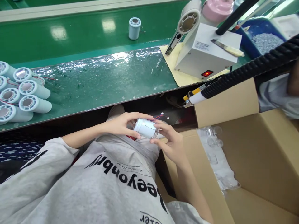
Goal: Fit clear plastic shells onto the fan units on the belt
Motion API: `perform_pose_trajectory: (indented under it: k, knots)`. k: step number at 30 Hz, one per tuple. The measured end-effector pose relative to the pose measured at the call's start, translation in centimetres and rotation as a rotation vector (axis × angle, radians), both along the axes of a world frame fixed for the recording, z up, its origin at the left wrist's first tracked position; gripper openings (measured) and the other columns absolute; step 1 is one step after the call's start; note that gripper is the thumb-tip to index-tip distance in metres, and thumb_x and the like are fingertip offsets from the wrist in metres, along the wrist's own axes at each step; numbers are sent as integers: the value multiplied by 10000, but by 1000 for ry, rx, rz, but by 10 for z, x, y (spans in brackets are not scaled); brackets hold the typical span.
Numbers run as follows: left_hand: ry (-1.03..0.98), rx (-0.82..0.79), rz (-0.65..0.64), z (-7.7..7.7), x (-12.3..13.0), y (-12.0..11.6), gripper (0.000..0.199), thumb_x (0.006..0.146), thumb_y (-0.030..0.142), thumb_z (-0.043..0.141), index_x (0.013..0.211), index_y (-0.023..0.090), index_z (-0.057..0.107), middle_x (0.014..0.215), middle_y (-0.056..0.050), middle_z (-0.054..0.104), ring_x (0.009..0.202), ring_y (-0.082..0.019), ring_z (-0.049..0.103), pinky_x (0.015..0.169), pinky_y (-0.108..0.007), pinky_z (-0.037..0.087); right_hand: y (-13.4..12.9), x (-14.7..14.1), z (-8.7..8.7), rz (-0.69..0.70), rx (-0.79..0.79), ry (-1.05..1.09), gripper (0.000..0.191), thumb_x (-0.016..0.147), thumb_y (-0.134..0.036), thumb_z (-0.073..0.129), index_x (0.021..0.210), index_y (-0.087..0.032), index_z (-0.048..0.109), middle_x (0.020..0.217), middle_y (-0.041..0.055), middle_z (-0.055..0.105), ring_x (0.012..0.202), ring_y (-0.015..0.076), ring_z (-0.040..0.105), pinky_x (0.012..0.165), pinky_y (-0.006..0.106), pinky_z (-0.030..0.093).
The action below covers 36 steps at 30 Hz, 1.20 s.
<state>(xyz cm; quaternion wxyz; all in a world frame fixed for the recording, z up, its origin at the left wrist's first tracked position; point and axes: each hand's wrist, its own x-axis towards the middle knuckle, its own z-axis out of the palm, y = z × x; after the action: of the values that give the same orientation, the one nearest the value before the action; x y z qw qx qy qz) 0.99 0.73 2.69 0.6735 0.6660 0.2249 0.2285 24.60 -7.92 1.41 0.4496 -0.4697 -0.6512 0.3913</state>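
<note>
A light blue cylinder with thin red and dark wires lies on its side above my lap, between my two hands. My left hand grips its left end, thumb below and fingers over the top. At the right end, a clear plastic piece shows between the thumb and fingers of my right hand. The wires stick out past the cylinder's upper side, ending in small white connectors.
Several blue cylinders lie at the left of the green bench; another cylinder stands farther back. A white box device with a lit red switch sits right of centre. An open carton holds clear parts; a black hose crosses above.
</note>
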Motion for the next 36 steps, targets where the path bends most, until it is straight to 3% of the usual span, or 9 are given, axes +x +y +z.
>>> perform_pose_trajectory:
  k: [8, 17, 21, 26, 36]
  knots:
    - [-30, 156, -41, 0, -3, -1, 714, 760, 284, 874, 1427, 291, 617, 1488, -127, 599, 1362, -290, 582, 1047, -368, 536, 3, -2, 12, 14, -270, 192, 457, 781, -511, 867, 1116, -263, 679, 1191, 82, 729, 1057, 247, 727, 841, 357, 657]
    - [-11, 223, -50, 0, -4, -1, 710, 784, 316, 858, 1445, 296, 598, 1520, -131, 573, 1397, -292, 554, 1070, -395, 524, 5, -4, 12, 4, -405, 322, 458, 786, -572, 839, 1069, -259, 658, 1120, 66, 706, 930, 200, 704, 743, 296, 622]
    - [9, 227, -43, 0, -5, -2, 707, 775, 315, 864, 1434, 298, 609, 1507, -133, 584, 1407, -300, 546, 1086, -415, 517, 6, -5, 11, 4, -478, 317, 494, 802, -641, 781, 1061, -251, 624, 997, 59, 710, 857, 211, 697, 661, 309, 628]
    - [2, 260, -41, -2, -5, -2, 705, 768, 296, 869, 1427, 285, 618, 1500, -148, 590, 1403, -299, 553, 1097, -423, 511, 7, -10, 6, -77, -611, 419, 594, 706, -729, 800, 960, -230, 600, 804, -6, 637, 629, 155, 646, 492, 281, 607]
    - [-50, 279, -65, -1, -2, -2, 702, 777, 294, 866, 1432, 293, 614, 1506, -144, 587, 1417, -287, 544, 1171, -445, 451, 13, -20, 8, 14, -848, 476, 686, 685, -872, 662, 848, -233, 473, 527, -28, 621, 352, 145, 557, 286, 200, 374]
